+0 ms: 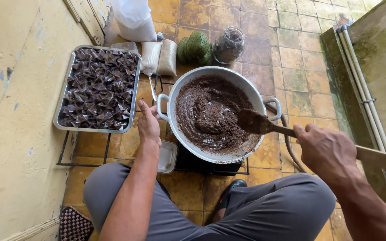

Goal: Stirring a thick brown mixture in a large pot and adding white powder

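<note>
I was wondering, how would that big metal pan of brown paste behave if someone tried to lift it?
The pan is probably heavy, being wide and nearly full of thick brown paste. It may tip toward one side if lifted by the single handle that the left hand grips. The paste looks stiff enough not to slosh.

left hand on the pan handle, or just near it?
Touching. The head view shows the left hand with fingers curled around the pan's left handle, no gap visible.

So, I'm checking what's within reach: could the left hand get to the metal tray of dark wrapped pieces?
Probably yes. The left hand grips the pan handle right beside the tray, nothing between.
</note>
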